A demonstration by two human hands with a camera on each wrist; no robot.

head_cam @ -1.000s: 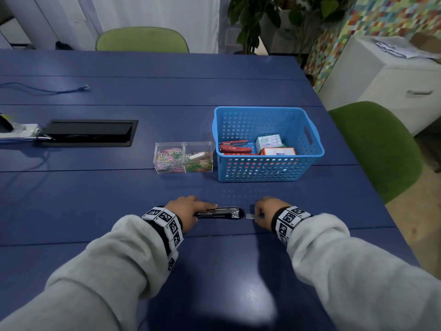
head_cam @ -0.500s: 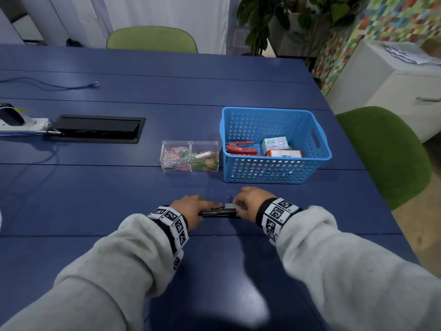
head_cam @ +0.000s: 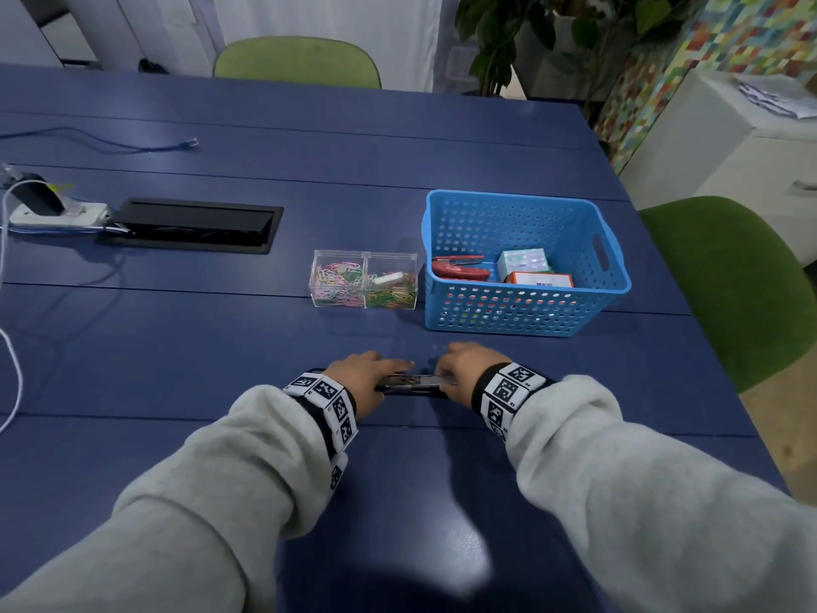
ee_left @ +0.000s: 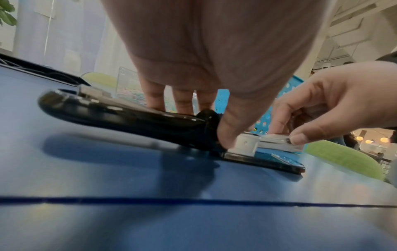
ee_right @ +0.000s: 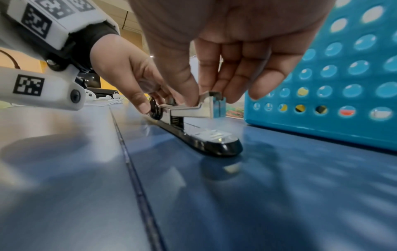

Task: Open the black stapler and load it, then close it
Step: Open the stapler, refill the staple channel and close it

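Note:
The black stapler [head_cam: 411,386] lies opened flat on the blue table [head_cam: 221,356], near the front edge. Its black cover [ee_left: 120,117] points left and its base [ee_right: 206,142] points right. My left hand [head_cam: 376,373] grips it at the hinge, thumb [ee_left: 225,134] on the near side and fingers behind. My right hand [head_cam: 451,373] pinches the raised metal magazine [ee_right: 189,110] between thumb and fingers. Whether staples lie in the magazine [ee_left: 277,144] is hidden by the fingers.
A blue perforated basket [head_cam: 521,316] stands just behind the hands, holding a red stapler [head_cam: 460,269] and small boxes [head_cam: 526,263]. Left of it is a clear box of coloured paper clips [head_cam: 362,285]. A black cable hatch [head_cam: 194,225] and a power strip [head_cam: 57,212] lie far left.
My right hand has moved left from beyond the stapler's right end onto its metal magazine. The left hand has kept its hold at the hinge.

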